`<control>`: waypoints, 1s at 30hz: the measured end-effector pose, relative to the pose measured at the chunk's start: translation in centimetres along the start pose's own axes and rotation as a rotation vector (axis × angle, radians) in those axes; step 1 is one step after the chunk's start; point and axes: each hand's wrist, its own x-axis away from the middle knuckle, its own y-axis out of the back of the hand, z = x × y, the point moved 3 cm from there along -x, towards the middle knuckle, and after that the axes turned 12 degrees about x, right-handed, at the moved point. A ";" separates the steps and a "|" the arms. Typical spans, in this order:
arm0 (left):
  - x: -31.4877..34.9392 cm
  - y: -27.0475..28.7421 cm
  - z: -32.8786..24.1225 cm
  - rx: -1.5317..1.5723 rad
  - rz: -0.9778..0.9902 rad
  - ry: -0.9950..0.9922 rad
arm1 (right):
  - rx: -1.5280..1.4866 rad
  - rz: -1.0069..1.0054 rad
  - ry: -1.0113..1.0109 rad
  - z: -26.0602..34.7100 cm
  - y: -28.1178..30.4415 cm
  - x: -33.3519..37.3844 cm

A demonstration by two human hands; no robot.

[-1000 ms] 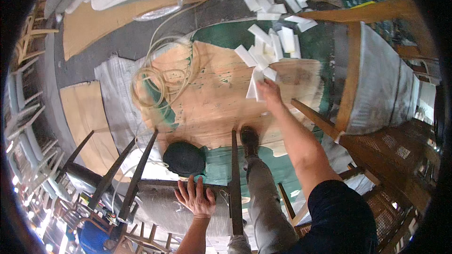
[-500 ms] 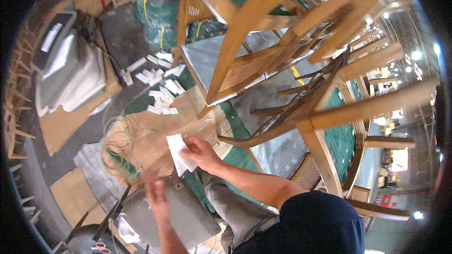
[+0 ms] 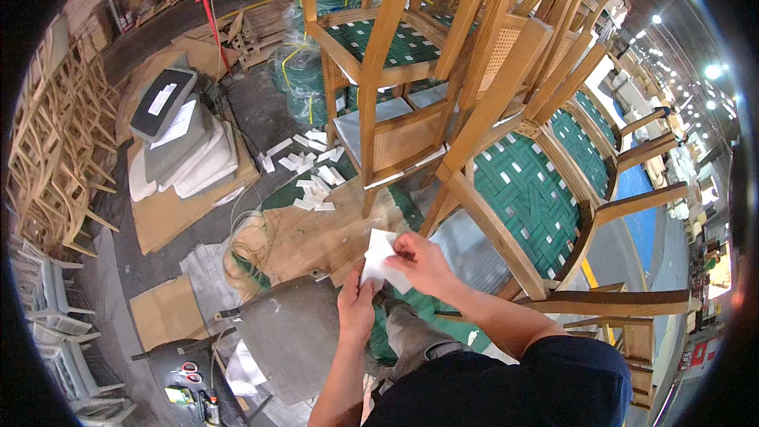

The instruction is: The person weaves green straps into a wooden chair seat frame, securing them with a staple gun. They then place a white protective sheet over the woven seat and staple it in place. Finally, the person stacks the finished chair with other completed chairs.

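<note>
In front of my body both hands hold flat white pieces (image 3: 377,247), which look like folded paper or thin foam; I cannot tell which. My left hand (image 3: 356,308) grips their left edge, thumb on top. From the right, my right hand (image 3: 427,265) pinches them with bent fingers, and one piece slants down beneath it. Below lies a worn wooden board (image 3: 332,221) on the floor. Beyond it, several small white blocks (image 3: 316,190) are scattered in a loose heap. A grey padded seat (image 3: 288,340) sits just left of my left forearm.
Wooden chairs with green woven seats (image 3: 526,198) are stacked close on my right, legs jutting out. Cushions (image 3: 190,158) lie piled on cardboard at left. Scissors (image 3: 190,372) rest on a dark surface at lower left. Wrapped green bundles (image 3: 304,71) stand behind; chair frames (image 3: 59,134) line the far left.
My left hand has come up and right and now grips the white pieces, which only my right hand held before. The view has swung, so the chairs and cushions appear shifted.
</note>
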 end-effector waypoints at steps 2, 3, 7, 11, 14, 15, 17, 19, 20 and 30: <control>-0.9 -1.9 0.2 0.057 -0.005 0.018 | -0.149 -0.062 0.019 1.5 3.3 -0.5; -1.6 -2.7 -0.2 0.090 0.031 0.019 | -0.113 -0.128 0.074 1.8 5.1 -1.5; -4.8 -4.1 0.0 0.104 -0.020 -0.111 | -0.261 -0.438 0.264 5.9 16.0 -4.0; -8.0 -3.0 0.7 -0.115 -0.128 -0.087 | 0.376 -0.950 0.572 8.2 22.0 -6.6; -9.7 -0.9 3.9 -0.175 -0.194 -0.111 | 0.382 -0.870 0.451 7.4 24.4 -9.9; -10.3 -0.5 5.4 -0.187 -0.202 -0.104 | 0.329 -0.822 0.356 7.4 25.6 -10.4; -11.0 -0.6 7.1 -0.211 -0.263 -0.133 | 0.300 -0.849 0.338 7.7 24.6 -11.9; -11.9 -1.9 8.9 -0.069 -0.169 0.012 | 0.272 -0.855 0.437 7.0 25.8 -12.4; -12.5 -2.7 9.6 -0.005 -0.120 0.072 | 0.243 -0.869 0.505 6.7 26.7 -12.9; -18.1 -9.0 8.3 -0.163 0.076 -0.030 | 0.240 -0.996 0.632 6.0 30.6 -11.9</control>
